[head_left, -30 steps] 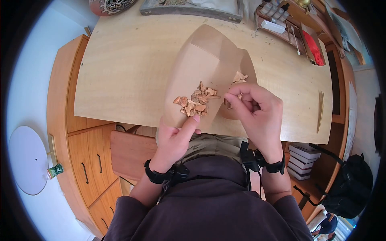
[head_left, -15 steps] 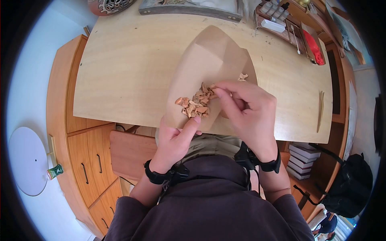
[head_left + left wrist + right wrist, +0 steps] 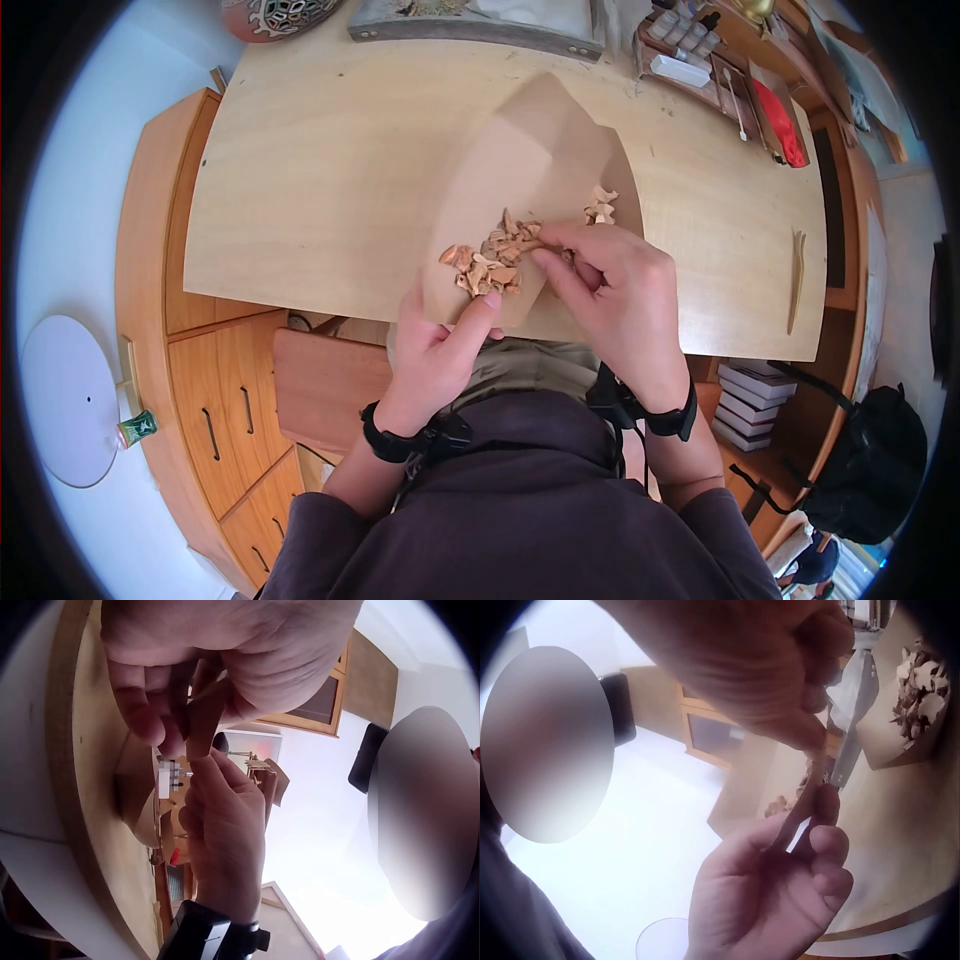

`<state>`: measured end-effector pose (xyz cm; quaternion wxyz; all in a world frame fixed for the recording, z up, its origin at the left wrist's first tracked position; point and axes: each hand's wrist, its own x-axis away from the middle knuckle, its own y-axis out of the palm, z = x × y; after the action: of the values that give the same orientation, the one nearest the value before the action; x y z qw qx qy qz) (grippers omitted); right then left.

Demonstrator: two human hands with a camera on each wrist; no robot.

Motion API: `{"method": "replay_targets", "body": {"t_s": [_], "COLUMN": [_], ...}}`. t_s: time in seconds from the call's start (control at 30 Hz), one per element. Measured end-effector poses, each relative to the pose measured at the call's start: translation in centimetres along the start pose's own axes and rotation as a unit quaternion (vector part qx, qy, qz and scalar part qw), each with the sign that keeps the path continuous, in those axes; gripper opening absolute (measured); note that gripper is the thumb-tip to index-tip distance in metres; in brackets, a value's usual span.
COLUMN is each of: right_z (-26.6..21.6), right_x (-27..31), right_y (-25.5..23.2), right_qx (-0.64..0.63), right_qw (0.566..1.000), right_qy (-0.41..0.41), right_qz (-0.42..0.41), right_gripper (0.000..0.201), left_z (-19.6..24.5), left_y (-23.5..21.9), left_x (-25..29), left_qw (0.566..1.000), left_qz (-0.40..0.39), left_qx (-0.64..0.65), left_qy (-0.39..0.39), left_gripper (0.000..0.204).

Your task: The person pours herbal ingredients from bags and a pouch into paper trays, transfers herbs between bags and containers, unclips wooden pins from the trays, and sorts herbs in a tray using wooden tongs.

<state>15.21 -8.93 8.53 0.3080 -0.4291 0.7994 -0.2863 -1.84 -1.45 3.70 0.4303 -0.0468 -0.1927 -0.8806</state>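
Observation:
In the head view, my left hand (image 3: 440,350) holds a creased brown paper sheet (image 3: 490,175), its thumb on top at the near edge. Small curled, dried-looking brown pieces (image 3: 485,275) lie heaped on the sheet by that thumb. At the heap's right side, my right hand (image 3: 635,300) pinches with thumb and forefinger at a brown piece (image 3: 532,244). A second brown paper (image 3: 889,735) rests on the table behind, bearing more pieces (image 3: 922,694); my right hand partly covers it in the head view. Both hands meet near the sheet's edge in the left wrist view.
The wooden table (image 3: 310,180) has a grey-framed tray (image 3: 480,30) at the back. At the back right stands a wooden rack (image 3: 700,75) with small bottles and a red item (image 3: 780,120). Wooden tweezers (image 3: 797,280) lie at the right edge.
My right hand has moved left from over the second paper to the heap on the held sheet, then stayed close there. The left hand keeps its hold; the sheet's far end has dipped slightly.

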Motion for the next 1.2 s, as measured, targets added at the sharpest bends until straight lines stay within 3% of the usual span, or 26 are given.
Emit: {"method": "replay_targets", "body": {"t_s": [0.3, 0.53, 0.63, 0.7, 1.03, 1.2], "right_z": [0.1, 1.4, 0.6, 0.4, 0.7, 0.4], "right_x": [0.3, 1.3, 0.6, 0.1, -0.4, 0.1], "right_y": [-0.2, -2.4, -1.4, -0.6, 0.5, -0.5], "right_qx": [0.003, 0.060, 0.006, -0.008, 0.041, -0.009], "right_qw": [1.000, 0.992, 0.997, 1.000, 0.998, 0.999], "right_qy": [-0.001, 0.108, 0.060, -0.023, -0.048, 0.017], "right_qz": [-0.018, 0.021, 0.043, 0.015, -0.001, 0.037], "right_gripper": [0.010, 0.012, 0.012, 0.011, 0.014, 0.010], "left_z": [0.2, -0.8, -0.6, -0.2, -0.1, -0.2], "left_y": [0.1, -0.5, -0.4, 0.1, 0.1, 0.2], "left_x": [-0.2, -0.5, -0.3, 0.0, 0.0, 0.0], "left_qw": [1.000, 0.999, 1.000, 1.000, 0.999, 0.999], "left_qz": [-0.009, -0.021, -0.013, -0.014, -0.030, -0.021], "left_qx": [0.001, -0.004, -0.007, 0.001, -0.005, 0.013], "left_qy": [0.015, 0.037, 0.015, 0.014, 0.012, 0.020], "left_gripper": [0.028, 0.024, 0.023, 0.026, 0.032, 0.024]}}
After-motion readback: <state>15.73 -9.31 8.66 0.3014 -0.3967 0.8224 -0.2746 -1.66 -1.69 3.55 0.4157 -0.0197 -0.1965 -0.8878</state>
